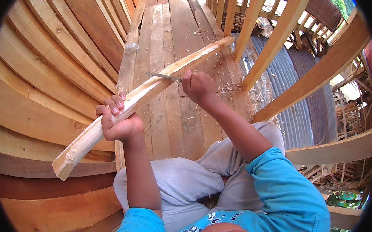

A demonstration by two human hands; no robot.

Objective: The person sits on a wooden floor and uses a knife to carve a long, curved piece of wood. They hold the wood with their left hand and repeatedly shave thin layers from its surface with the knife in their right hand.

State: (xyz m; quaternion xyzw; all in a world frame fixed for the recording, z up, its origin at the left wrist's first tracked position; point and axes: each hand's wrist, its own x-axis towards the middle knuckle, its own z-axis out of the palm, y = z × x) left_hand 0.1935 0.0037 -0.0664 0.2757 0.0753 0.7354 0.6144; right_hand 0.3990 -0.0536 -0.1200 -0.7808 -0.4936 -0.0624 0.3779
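Observation:
A long, pale piece of wood (152, 84) slants across the view, its near end at the lower left and its far end by the railing. My left hand (123, 120) is closed around it toward the near end, fingers curled over the top. In my right hand (198, 87) is a knife (163, 75), the handle mostly hidden by the fist. The thin blade lies across the wood's upper face, past its middle. Rough, freshly cut patches show along the wood.
I sit cross-legged on a plank floor (191, 124) strewn with wood shavings (227, 87). A board wall (49, 78) stands at the left, slatted railing (275, 36) at the right. Beyond it lies corrugated metal roofing (295, 104). A small clear container (131, 48) sits near the wall.

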